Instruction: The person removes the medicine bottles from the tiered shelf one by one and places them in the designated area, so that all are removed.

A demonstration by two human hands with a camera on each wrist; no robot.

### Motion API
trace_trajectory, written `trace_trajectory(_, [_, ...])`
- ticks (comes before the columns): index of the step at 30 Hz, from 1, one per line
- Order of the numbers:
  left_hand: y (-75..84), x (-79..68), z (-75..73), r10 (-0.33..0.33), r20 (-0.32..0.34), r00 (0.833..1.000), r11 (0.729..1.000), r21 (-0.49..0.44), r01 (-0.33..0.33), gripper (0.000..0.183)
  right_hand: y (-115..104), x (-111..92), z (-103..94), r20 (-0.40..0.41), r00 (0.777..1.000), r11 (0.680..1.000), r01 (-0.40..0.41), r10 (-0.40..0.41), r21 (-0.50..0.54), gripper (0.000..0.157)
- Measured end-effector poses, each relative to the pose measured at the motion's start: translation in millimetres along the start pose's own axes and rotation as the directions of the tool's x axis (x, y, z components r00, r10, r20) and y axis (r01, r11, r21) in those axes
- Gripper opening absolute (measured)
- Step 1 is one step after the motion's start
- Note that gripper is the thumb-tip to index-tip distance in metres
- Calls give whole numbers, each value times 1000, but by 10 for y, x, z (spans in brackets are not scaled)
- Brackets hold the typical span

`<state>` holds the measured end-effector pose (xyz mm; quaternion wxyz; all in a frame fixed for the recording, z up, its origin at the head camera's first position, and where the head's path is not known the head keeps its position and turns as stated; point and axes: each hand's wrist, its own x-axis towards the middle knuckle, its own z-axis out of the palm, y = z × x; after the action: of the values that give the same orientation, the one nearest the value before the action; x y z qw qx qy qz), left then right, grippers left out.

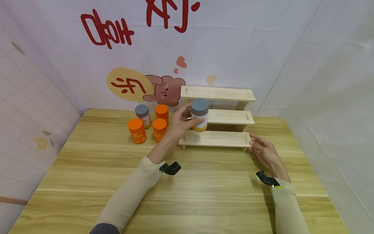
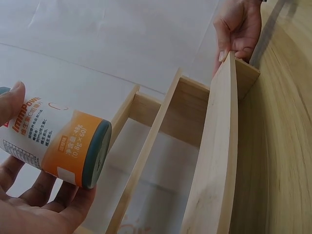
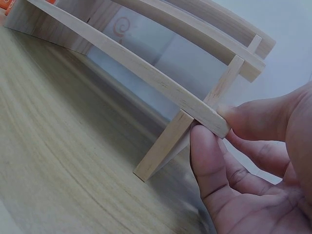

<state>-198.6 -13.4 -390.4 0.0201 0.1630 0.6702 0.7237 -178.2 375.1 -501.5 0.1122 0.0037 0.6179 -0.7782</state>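
A supplement jar (image 1: 200,116) with a grey-blue lid and a white and orange label is in my left hand (image 1: 181,123), thumb on one side and fingers round the other. It is in front of the upper steps of a three-step wooden rack (image 1: 213,139). In the left wrist view the jar (image 2: 63,139) lies sideways, its printed label showing. My right hand (image 1: 264,151) pinches the right end of the rack's lowest step. The right wrist view shows thumb and fingers of the right hand (image 3: 263,161) at the corner of that board (image 3: 146,73), beside its leg.
Left of the rack stand a second grey-lidded jar (image 1: 143,116) and several orange jars (image 1: 136,130), close together on the wooden table (image 1: 204,195). A white printed backdrop (image 1: 233,48) rises behind the table, with more white sheeting at both sides.
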Motion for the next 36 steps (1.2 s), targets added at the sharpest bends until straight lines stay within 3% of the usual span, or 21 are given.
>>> trace_trajectory(6, [21,-119,-141,18,-18,1000,1000,-1,-18,54,-2,-11,-3,-9,1000,1000,-8,8,-13,63])
trace_trajectory(16, [60,-314,-401,-35,-41,999,999,19,36,57,-20,-16,3,-9,1000,999,-24,24,-27,65])
trace_trajectory(29, [-31,-573,-717,-33,-65,997,999,32,36,58,0,2,20,2,1000,1000,-10,10,-9,60])
trace_trajectory(36, [-92,-730,-820,-65,-74,995,997,36,68,61,17,-13,-4,6,1000,1000,14,-14,-3,57])
